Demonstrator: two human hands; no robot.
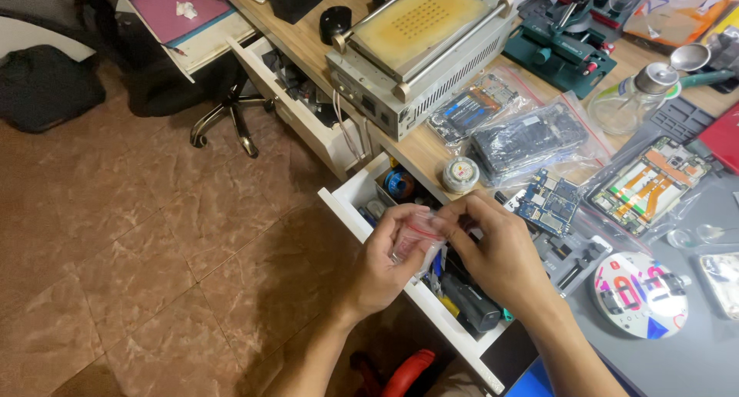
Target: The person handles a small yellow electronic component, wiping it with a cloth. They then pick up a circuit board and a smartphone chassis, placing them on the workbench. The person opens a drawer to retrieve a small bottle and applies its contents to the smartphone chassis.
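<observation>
Both hands are brought together above an open white drawer [348, 203], and a small clear zip bag [416, 239] with a red strip along its mouth is held between them. By the left hand [385, 262] the bag is gripped from the side, the fingers curled around it and the thumb pressed onto its front. By the right hand [496, 251] the top edge is pinched between thumb and forefinger (the remaining fingers are bent loosely beside them). What lies inside the bag cannot be told.

Directly under the hands the drawer is seen crowded with small tools, among them a dark cylindrical one [471, 305] just below the right wrist. Just beyond the right hand's fingertips a blue circuit board [548, 202] is laid on the desk [693, 351], and a round tin [460, 174] is set just beyond both hands at the desk's edge. Farther from the hands, clear bags of dark phone parts [531, 139] are spread, with a grey box-shaped machine [419, 47] topped by a yellowed plate behind them. To the right of the right forearm a round colourful disc [640, 295] is placed. Well to the left of the left hand a tiled floor [138, 235] and a chair base [227, 120] are seen.
</observation>
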